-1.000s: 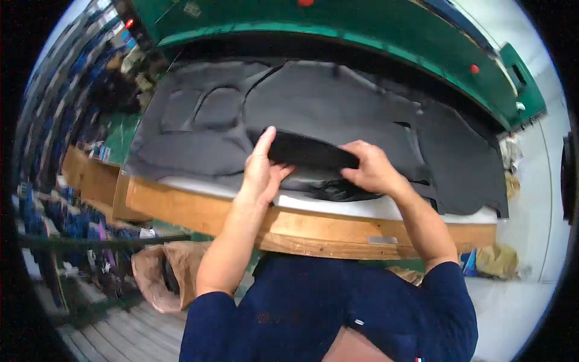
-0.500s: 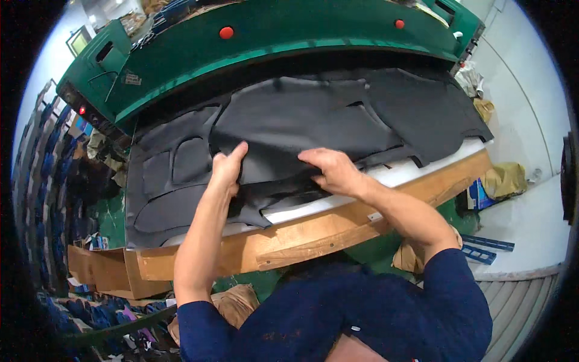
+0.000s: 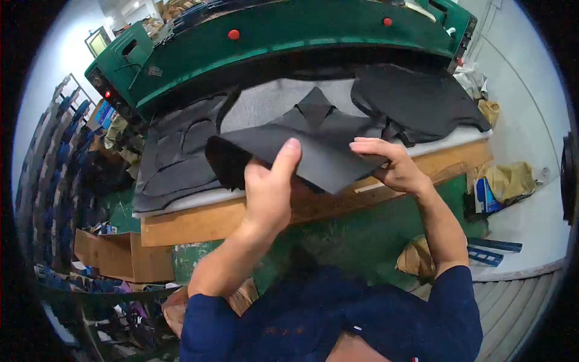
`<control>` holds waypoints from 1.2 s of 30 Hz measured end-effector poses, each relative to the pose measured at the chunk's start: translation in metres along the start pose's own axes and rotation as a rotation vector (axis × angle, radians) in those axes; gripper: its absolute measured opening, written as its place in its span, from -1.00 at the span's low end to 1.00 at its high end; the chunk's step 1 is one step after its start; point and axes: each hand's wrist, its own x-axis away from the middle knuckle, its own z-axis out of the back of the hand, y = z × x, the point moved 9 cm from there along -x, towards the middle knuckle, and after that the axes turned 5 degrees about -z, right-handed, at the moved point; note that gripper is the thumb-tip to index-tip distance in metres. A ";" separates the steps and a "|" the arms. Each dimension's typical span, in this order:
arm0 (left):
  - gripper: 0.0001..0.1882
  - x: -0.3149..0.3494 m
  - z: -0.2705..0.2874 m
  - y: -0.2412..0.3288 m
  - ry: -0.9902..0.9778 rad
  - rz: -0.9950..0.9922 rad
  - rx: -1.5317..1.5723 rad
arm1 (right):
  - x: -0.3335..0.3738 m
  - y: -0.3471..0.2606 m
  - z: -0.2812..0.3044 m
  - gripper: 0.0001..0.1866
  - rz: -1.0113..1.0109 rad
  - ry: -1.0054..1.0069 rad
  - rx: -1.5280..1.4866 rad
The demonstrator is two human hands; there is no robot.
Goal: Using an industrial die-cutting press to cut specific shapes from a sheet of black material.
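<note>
A large green machine with red round buttons arches over a wooden-edged table topped by a white board. The floor to the right is pale grey and smooth. Blue racks line the left side. Wooden crates stand below the table, and tan bags lie to the right.
</note>
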 end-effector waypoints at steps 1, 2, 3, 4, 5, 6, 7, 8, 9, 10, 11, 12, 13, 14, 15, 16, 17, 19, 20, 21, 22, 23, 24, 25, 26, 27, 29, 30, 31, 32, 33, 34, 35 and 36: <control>-0.69 0.033 -0.003 -0.015 -0.001 0.051 -0.095 | 0.024 0.002 0.000 -0.36 -0.019 -0.008 0.012; -0.67 0.062 -0.005 -0.031 0.004 0.099 -0.192 | 0.044 0.002 -0.003 -0.39 0.025 -0.016 0.037; -0.67 0.089 -0.013 -0.039 0.021 0.138 -0.218 | 0.063 0.007 -0.006 -0.41 -0.014 0.045 0.013; -0.67 0.114 -0.021 -0.046 0.039 0.178 -0.244 | 0.085 0.011 -0.013 -0.43 -0.056 0.105 -0.010; -0.66 0.132 -0.023 -0.068 0.066 0.258 -0.160 | 0.106 0.020 -0.017 -0.45 -0.084 0.234 0.023; -0.65 0.148 -0.015 -0.092 0.099 0.336 -0.078 | 0.121 0.018 -0.021 -0.42 -0.170 0.364 0.026; -0.66 0.155 -0.011 -0.105 0.124 0.376 -0.079 | 0.142 0.023 -0.024 -0.42 -0.285 0.533 -0.043; -0.66 0.161 -0.007 -0.109 0.127 0.377 -0.095 | 0.165 0.031 -0.037 -0.42 -0.402 0.700 -0.112; -0.67 0.166 -0.003 -0.113 0.161 0.416 -0.065 | 0.191 0.059 -0.068 -0.46 -0.589 0.854 -0.521; -0.69 0.171 -0.002 -0.119 0.189 0.457 -0.031 | 0.208 0.069 -0.087 -0.49 -0.554 0.956 -0.590; -0.70 0.175 -0.002 -0.122 0.191 0.451 -0.020 | 0.228 0.081 -0.115 -0.50 -0.697 0.941 -0.725; -0.70 0.180 0.000 -0.124 0.192 0.448 -0.027 | 0.244 0.084 -0.141 -0.52 -0.838 0.915 -0.862; -0.70 0.184 0.005 -0.129 0.208 0.478 -0.003 | 0.243 0.073 -0.174 -0.53 -1.001 0.703 -1.059; -0.70 0.188 0.012 -0.135 0.222 0.507 0.023 | 0.241 0.053 -0.208 -0.54 -1.150 0.470 -1.245; -0.64 0.193 0.018 -0.148 0.194 0.563 0.034 | 0.240 0.031 -0.223 -0.55 -1.053 0.332 -1.160; -0.64 0.195 0.020 -0.146 0.177 0.565 0.030 | 0.234 0.012 -0.239 -0.56 -0.951 0.199 -1.069; -0.64 0.200 0.019 -0.148 0.185 0.625 0.093 | 0.230 0.009 -0.246 -0.56 -0.949 0.219 -1.066; -0.65 0.209 0.021 -0.155 0.202 0.719 0.184 | 0.210 -0.002 -0.253 -0.50 -0.746 0.205 -0.948; -0.64 0.210 0.021 -0.153 0.164 0.725 0.167 | 0.208 0.006 -0.262 -0.44 -0.698 0.198 -0.946; -0.63 0.210 0.022 -0.154 0.115 0.778 0.211 | 0.205 0.006 -0.265 -0.44 -0.701 0.210 -0.942; -0.62 0.209 0.023 -0.153 0.065 0.833 0.256 | 0.204 0.006 -0.271 -0.43 -0.734 0.219 -1.012; -0.62 0.217 0.019 -0.155 -0.087 0.999 0.285 | 0.204 0.003 -0.277 -0.43 -0.766 0.229 -1.082; -0.62 0.226 0.017 -0.150 -0.242 1.160 0.314 | 0.201 -0.002 -0.283 -0.42 -0.796 0.236 -1.150; -0.63 0.234 0.013 -0.136 -0.495 1.305 0.244 | 0.197 -0.008 -0.288 -0.41 -0.828 0.243 -1.218; -0.69 0.240 0.017 -0.123 -0.757 1.314 0.034 | 0.193 -0.015 -0.294 -0.40 -0.862 0.250 -1.285; -0.71 0.225 0.012 -0.101 -0.975 1.157 0.050 | 0.189 -0.023 -0.294 -0.40 -0.897 0.274 -1.342; -0.73 0.161 0.005 -0.058 -1.185 0.640 0.002 | 0.183 -0.039 -0.298 -0.38 -0.974 0.319 -1.468; -0.73 0.110 0.010 -0.045 -1.146 0.299 -0.206 | 0.181 -0.051 -0.302 -0.37 -1.013 0.330 -1.543; -0.70 0.054 0.012 -0.040 -1.015 0.155 -0.424 | 0.173 -0.064 -0.282 -0.36 -1.003 0.374 -1.347; -0.66 0.002 0.013 -0.029 -0.893 -0.371 -0.617 | 0.164 -0.073 -0.266 -0.35 -0.984 0.414 -1.153; -0.59 -0.048 0.032 -0.044 -0.721 -0.275 -0.779 | 0.171 -0.061 -0.283 -0.39 -0.865 0.506 -1.199; -0.50 -0.094 0.047 -0.057 -0.615 -0.378 -0.983 | 0.164 -0.063 -0.293 -0.39 -0.866 0.527 -1.181; -0.42 -0.132 0.056 -0.074 -0.581 -0.308 -1.089 | 0.159 -0.064 -0.293 -0.40 -0.795 0.706 -1.270; -0.35 -0.162 0.062 -0.090 -0.550 -0.236 -1.193 | 0.160 -0.065 -0.294 -0.41 -0.713 0.889 -1.352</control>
